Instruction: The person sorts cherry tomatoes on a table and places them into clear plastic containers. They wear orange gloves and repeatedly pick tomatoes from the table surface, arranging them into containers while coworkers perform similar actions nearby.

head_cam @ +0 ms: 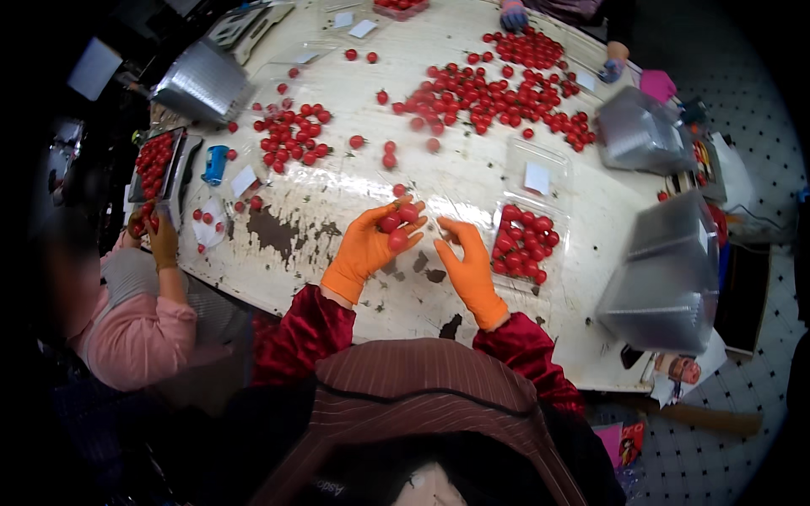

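Note:
In the orange-gloved palm of my left hand (373,243) lie several cherry tomatoes (397,239), its fingers curled partly around them. Just to the right, my right hand (468,265), gloved in orange too, has its thumb and fingers apart and shows nothing between them. A clear plastic clamshell box (550,278) stands beside it, its lid (566,167) folded back with a white paper on it, and tomatoes (522,243) in its base. A loose tomato (399,190) rests on the table beyond my left fingertips.
Loose tomatoes (468,95) spread over the worn white table (380,322), with a smaller group (294,139) at left. Stacked clear boxes (664,272) stand along the right edge, another stack (202,82) at upper left. A co-worker (145,316) at left handles tomatoes; another's gloved hands (514,16) are across the table.

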### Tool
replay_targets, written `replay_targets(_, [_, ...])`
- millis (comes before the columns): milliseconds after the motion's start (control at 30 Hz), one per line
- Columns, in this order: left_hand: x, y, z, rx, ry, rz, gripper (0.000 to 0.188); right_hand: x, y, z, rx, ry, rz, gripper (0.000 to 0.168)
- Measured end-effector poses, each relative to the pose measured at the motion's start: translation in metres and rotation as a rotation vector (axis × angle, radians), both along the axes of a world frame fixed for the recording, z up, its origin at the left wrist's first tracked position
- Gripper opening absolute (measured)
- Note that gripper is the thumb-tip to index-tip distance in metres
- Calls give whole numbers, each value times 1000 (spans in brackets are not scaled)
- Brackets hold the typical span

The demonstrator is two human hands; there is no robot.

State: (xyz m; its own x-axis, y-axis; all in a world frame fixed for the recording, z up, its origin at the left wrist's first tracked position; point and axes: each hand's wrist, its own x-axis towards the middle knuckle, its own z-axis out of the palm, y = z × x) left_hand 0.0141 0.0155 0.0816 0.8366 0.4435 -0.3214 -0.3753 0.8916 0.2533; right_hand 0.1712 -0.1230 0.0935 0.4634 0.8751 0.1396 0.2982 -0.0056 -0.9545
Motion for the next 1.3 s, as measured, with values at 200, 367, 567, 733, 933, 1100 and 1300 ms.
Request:
replay_targets(200, [25, -42, 18, -59, 129, -164, 41, 13, -10, -8, 12, -81, 33, 30])
replay_targets(367, [22, -61, 4, 140, 334, -426, 41, 17, -41, -35, -138, 225, 28, 26])
replay_targets(567, [63, -64, -28, 251, 435, -337, 41, 70, -95, -48, -63, 241, -369, 27])
replay_targets(733, [145, -92, 24, 500, 401, -306, 45, 106, -110, -44, 11, 219, -563, 29])
replay_targets(933, [127, -63, -1, 751, 467, -475, 38, 123, -103, -38, -34, 57, -517, 24])
replay_targets(1100, [78, 22, -45, 2030, 1135, 335, 33, 119, -66, -33, -53, 169, -392, 21])
replay_targets(1300, [54, 63, -90, 1886, 1251, -65, 28, 112, 39, -18, -88, 19, -159, 26])
